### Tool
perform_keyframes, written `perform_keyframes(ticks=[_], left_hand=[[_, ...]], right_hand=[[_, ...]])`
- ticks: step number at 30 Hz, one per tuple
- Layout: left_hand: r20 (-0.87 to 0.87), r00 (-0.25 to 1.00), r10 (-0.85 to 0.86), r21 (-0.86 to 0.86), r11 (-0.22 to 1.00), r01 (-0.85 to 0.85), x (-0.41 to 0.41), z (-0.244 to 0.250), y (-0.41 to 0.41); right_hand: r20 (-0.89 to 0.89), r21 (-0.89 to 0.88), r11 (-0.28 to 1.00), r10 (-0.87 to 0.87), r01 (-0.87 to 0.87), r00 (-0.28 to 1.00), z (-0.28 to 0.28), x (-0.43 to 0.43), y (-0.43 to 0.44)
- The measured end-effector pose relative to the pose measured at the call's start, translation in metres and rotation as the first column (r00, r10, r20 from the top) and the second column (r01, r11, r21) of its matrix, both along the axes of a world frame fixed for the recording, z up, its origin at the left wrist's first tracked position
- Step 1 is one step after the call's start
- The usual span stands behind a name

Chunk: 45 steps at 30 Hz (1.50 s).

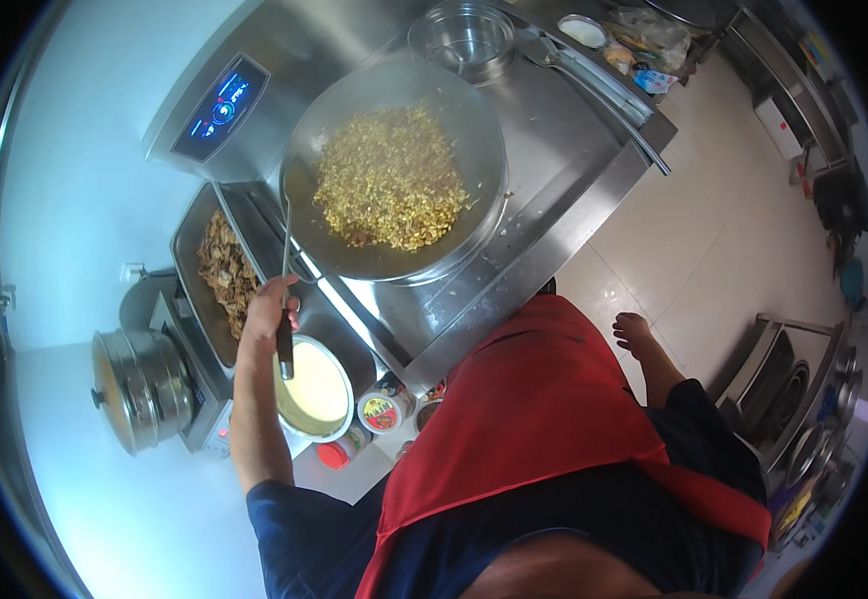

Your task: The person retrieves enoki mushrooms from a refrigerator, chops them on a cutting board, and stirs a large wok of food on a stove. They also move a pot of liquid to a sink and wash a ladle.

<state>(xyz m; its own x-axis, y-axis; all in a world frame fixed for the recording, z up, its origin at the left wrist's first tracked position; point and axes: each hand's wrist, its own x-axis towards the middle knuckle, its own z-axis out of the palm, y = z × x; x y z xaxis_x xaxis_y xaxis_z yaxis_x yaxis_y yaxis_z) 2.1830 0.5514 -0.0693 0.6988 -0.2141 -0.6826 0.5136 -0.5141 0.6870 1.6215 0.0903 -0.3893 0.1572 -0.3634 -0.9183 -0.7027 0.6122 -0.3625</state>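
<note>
A large wok [306, 239] sits on the steel range and holds a wide heap of chopped yellow-green food mixed with brown bits [392, 180]. My left hand [273, 305] grips a metal-shafted cooking utensil [286, 247] with a dark handle. The utensil's far end rests at the wok's left rim, and its tip is hard to make out. Below that hand stands a round pot of pale yellow liquid [319, 382]. Away from the range, over the tiled floor, my right hand [631, 333] hangs with nothing in it and its fingers apart.
A steel tray of browned food [224, 269] lies left of the range, near a lidded steamer pot [145, 389]. Several jars [381, 413] stand by the pale pot. A long-handled ladle or spatula [606, 105] and a steel basin [461, 37] rest behind the wok.
</note>
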Motion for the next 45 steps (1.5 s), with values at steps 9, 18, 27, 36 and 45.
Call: perform_keyframes(ticks=[9, 18, 27, 36, 45], left_hand=[[-0.174, 0.928, -0.33, 0.009, 0.941, 0.337, 0.058, -0.046, -0.13], [0.496, 0.36, -0.79, 0.733, 0.603, 0.314, -0.092, -0.054, -0.157], [0.411, 0.78, -0.472, 0.538, 0.816, 0.211, -0.237, 0.041, -0.147], [0.284, 0.693, -0.663, 0.731, 0.617, 0.291, -0.229, -0.025, -0.179], [0.491, 0.716, -0.495, 0.674, 0.737, 0.048, -0.216, -0.036, -0.208]], right_hand=[[-0.1, -0.065, 0.969, -0.245, 0.239, 0.964, 0.011, -0.091, 0.006], [-0.187, 0.037, 0.994, -0.095, 0.104, 0.978, -0.041, -0.088, -0.09], [0.063, 0.082, 0.978, 0.189, -0.194, 0.98, -0.04, 0.036, -0.24], [-0.023, 0.103, 0.961, 0.261, -0.257, 0.965, -0.062, 0.012, -0.327], [0.107, 0.105, 0.969, 0.211, -0.222, 0.972, -0.03, 0.029, -0.334]])
